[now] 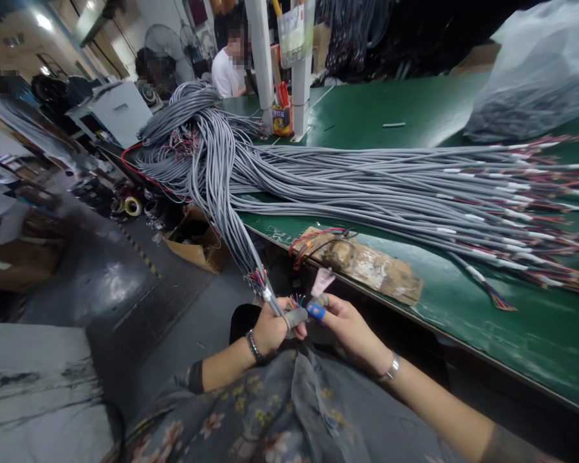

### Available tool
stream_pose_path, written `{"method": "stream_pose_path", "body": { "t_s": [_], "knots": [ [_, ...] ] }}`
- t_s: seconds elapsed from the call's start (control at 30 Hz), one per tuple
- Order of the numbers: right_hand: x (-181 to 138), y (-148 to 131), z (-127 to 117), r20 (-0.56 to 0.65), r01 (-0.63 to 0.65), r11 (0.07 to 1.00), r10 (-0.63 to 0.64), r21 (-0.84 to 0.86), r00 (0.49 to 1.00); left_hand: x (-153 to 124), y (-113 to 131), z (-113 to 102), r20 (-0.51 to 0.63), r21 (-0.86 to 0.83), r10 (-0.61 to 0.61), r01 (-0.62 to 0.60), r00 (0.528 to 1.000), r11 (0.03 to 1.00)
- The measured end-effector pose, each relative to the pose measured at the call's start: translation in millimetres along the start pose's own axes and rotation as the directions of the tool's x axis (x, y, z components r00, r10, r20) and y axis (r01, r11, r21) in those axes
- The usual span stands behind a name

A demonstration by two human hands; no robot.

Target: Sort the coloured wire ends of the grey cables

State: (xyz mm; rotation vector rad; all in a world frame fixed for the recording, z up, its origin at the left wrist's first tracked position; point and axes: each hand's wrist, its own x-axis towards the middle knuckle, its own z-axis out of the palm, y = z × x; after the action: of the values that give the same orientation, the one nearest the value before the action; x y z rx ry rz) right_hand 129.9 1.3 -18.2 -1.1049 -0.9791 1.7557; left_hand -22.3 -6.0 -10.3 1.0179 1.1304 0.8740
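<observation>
My left hand (273,329) is closed round the end of a grey multi-core cable (273,302), its thumb wrapped in grey tape. Thin coloured wires (296,300) fan out of that end, between my two hands. Close by on the right, my right hand (350,325) is closed in a pinch beside these wires, with a blue cover on one digit. What lies between its fingertips is hidden. A pale pink strip (323,281) shows just above them. More grey cables (231,218) hang from the table down to my left hand, with bared coloured ends (258,280).
A large bundle of grey cables (347,173) lies across the green table (511,347). At its front edge rests a worn board (367,260) with wires. A clear plastic bag (535,71), white posts (302,77), an open carton (197,241) and a seated person (228,72) are beyond.
</observation>
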Motion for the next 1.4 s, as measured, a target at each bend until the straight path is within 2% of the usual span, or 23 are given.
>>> {"method": "stream_pose_path", "body": {
  "t_s": [0.1, 0.27, 0.47, 0.63, 0.7, 0.8, 0.87, 1.0, 1.13, 1.4],
  "knots": [
    [0.1, -1.5, 0.0, 0.018, -0.035, 0.999, 0.034, 0.014, 0.999, -0.6, 2.2, 0.2, 0.02, 0.017, -0.017, 0.017, 1.0, 1.0],
    [1.8, -3.8, 3.2, 0.116, -0.094, 0.994, 0.088, 0.047, 0.989, -2.8, 9.3, 1.3, 0.087, 0.115, -0.089, 0.079, 0.992, 0.99],
    [5.2, 2.9, 4.5, -0.045, -0.059, 0.998, 0.06, 0.022, 0.997, -3.1, 9.7, 0.0, 0.061, 0.123, -0.101, 0.093, 0.993, 0.988],
    [14.1, 9.3, -8.6, -0.219, -0.005, 0.976, 0.053, 0.216, 0.974, -8.6, 13.0, -2.7, 0.08, 0.064, -0.084, 0.079, 0.993, 0.995],
    [16.5, 7.3, -13.6, -0.194, -0.009, 0.95, 0.072, 0.311, 0.978, -9.4, 12.5, -2.8, 0.064, 0.009, -0.071, 0.071, 0.995, 0.997],
    [18.8, 1.0, -15.8, -0.052, -0.089, 0.91, 0.12, 0.405, 0.991, -6.7, 9.6, 0.0, 0.034, -0.08, -0.048, 0.051, 0.998, 0.996],
    [20.8, -3.6, -14.2, 0.014, -0.096, 0.907, 0.099, 0.409, 0.995, -3.6, 8.5, 4.0, 0.02, -0.12, -0.04, 0.042, 0.999, 0.992],
    [24.8, -9.9, -8.9, -0.013, 0.002, 0.934, 0.003, 0.357, 1.0, 1.7, 10.4, 12.3, -0.021, -0.173, -0.017, 0.014, 1.0, 0.985],
    [22.9, -13.4, -4.9, 0.017, 0.027, 0.943, -0.034, 0.331, 0.999, 4.5, 12.3, 15.3, -0.041, -0.208, -0.01, 0.001, 0.999, 0.978],
    [19.2, -14.0, -5.6, -0.005, -0.006, 0.925, 0.009, 0.381, 1.0, 5.1, 14.4, 16.2, -0.043, -0.217, -0.024, 0.015, 0.999, 0.976]
  ]
}}
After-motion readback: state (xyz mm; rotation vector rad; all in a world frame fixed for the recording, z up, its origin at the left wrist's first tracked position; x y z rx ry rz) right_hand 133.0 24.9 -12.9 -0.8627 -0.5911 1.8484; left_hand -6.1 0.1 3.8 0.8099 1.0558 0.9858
